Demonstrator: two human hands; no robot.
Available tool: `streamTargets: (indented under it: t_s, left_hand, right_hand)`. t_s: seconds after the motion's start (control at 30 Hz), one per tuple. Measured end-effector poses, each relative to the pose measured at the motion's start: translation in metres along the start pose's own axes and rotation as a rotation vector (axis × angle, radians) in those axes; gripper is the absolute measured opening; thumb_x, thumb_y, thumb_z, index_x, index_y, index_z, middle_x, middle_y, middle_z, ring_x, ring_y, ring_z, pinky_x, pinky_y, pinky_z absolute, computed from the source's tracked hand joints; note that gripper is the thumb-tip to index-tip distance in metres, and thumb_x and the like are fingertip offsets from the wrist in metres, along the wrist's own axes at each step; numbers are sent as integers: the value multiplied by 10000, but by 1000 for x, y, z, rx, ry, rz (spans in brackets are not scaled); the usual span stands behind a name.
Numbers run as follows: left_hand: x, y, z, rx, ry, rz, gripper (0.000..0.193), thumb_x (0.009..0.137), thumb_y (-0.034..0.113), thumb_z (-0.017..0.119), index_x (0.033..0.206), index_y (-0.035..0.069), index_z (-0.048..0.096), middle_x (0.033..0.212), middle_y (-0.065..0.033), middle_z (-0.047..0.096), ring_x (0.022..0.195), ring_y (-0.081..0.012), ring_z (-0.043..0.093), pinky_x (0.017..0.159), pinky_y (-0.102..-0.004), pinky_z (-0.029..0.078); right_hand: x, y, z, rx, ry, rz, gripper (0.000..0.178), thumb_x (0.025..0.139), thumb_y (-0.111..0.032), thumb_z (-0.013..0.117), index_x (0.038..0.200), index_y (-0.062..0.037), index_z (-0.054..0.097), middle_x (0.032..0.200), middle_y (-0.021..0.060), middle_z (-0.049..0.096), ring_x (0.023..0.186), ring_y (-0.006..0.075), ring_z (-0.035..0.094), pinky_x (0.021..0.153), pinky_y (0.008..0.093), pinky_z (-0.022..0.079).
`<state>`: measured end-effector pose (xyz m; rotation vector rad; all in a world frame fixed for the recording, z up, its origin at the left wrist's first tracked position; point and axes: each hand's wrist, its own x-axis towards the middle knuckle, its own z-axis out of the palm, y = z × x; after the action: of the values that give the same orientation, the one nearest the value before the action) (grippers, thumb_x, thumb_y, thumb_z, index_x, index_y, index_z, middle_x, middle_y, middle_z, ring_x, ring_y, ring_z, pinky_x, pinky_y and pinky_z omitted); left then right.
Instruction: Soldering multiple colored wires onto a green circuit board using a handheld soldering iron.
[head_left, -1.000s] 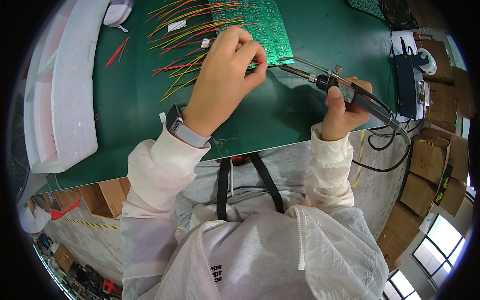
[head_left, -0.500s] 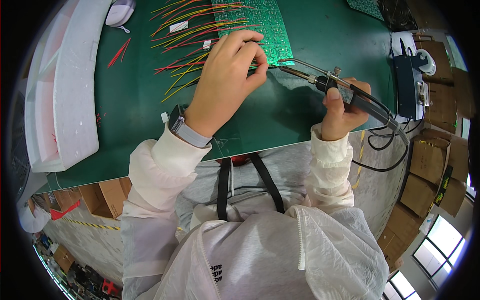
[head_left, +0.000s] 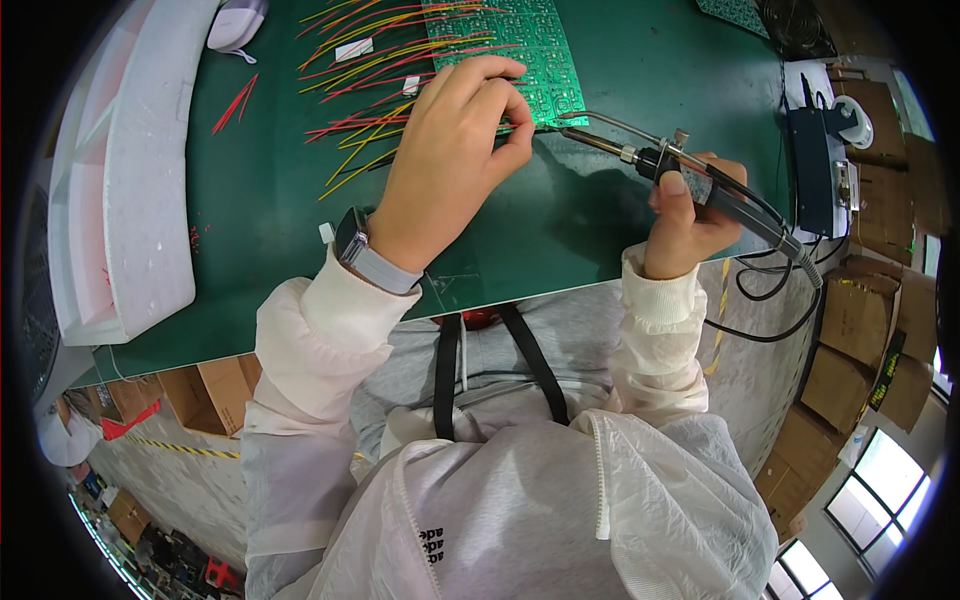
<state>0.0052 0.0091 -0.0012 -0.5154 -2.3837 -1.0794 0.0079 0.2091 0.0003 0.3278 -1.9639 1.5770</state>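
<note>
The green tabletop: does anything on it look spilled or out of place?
Tiny red bits lie scattered on the tabletop beside the white foam tray, looking like spilled scraps, though too small to identify. A few loose red wires lie apart from the red and yellow wires at the circuit board. Nothing looks clearly damaged.

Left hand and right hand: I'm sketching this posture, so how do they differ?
The left hand bends its thumb toward its forefinger at the circuit board; the right hand wraps around the soldering iron. A watch sits behind the left hand; behind the right hand, only a sleeve cuff shows. Both are bare.
</note>
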Motion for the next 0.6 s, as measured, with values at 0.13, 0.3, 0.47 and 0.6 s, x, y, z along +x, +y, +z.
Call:
streamTargets:
  t_s: [0.13,0.3,0.47,0.6]
  left_hand:
    - [0,0,0,26,10,13,129,672,30,622,743,41,515,1017,-74,562,892,-263,545,782,-352,408]
    - [0,-1,0,23,5,10,132,670,28,622,746,42,514,1018,-76,563,888,-266,547,783,-351,408]
    - [0,-1,2,39,21,43,140,641,-5,625,716,11,508,958,-105,541,861,-270,524,765,-353,421]
    - [1,0,1,42,24,48,143,642,-7,625,718,11,505,991,-111,534,867,-274,524,766,-356,422]
  right_hand:
    - [-1,1,-1,-32,-17,-2,305,710,-215,687,772,-15,465,615,41,480,444,79,431,409,184,334]
    - [-1,0,0,-33,-15,7,306,710,-215,687,783,-11,471,617,36,478,448,77,433,412,183,339]
    - [-1,1,-1,-33,-23,11,302,708,-208,683,793,-5,476,618,34,477,449,75,434,410,184,340]
    - [-1,1,-1,-46,-28,4,293,709,-198,678,794,-5,475,619,35,478,447,76,434,408,185,343]
